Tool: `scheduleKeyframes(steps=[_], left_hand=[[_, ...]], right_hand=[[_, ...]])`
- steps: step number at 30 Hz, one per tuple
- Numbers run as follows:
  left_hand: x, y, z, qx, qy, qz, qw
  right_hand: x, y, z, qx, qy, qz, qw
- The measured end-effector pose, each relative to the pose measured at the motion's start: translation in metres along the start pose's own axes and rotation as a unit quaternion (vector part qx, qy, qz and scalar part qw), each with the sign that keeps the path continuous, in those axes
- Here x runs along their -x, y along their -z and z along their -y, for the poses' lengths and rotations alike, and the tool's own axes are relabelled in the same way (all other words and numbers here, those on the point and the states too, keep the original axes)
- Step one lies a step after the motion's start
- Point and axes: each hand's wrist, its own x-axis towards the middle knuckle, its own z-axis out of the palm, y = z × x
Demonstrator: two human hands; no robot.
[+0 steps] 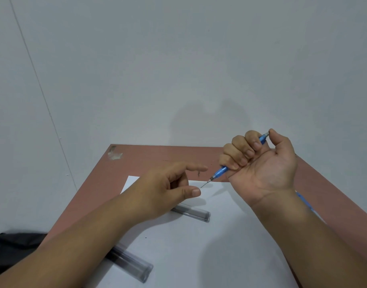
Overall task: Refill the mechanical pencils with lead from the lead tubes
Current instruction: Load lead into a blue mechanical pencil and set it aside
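Note:
My right hand (259, 163) grips a blue mechanical pencil (220, 171) in its fist, thumb on the top end, tip pointing down-left with a thin lead sticking out. My left hand (168, 186) hovers just left of the tip, index finger and thumb extended, holding nothing. One clear lead tube (194, 213) lies on the white paper (209, 246) under my left hand. A second lead tube (130, 263) lies near the paper's left edge, partly hidden by my left forearm. Another blue pencil (306, 202) shows behind my right wrist.
The paper lies on a reddish-brown table (149, 156) set against a pale wall. A chipped patch (115, 154) marks the table's far left corner. Dark fabric (14, 248) lies off the table's left side.

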Motion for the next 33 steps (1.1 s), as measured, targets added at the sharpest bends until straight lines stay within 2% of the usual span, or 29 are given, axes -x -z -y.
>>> scheduleKeyframes(steps=[33], left_hand=[[0.001,-0.001,-0.002,-0.036,-0.038,-0.041,0.998]], right_hand=[[0.000,0.003,-0.011,-0.027,-0.011,0.017,0.999]])
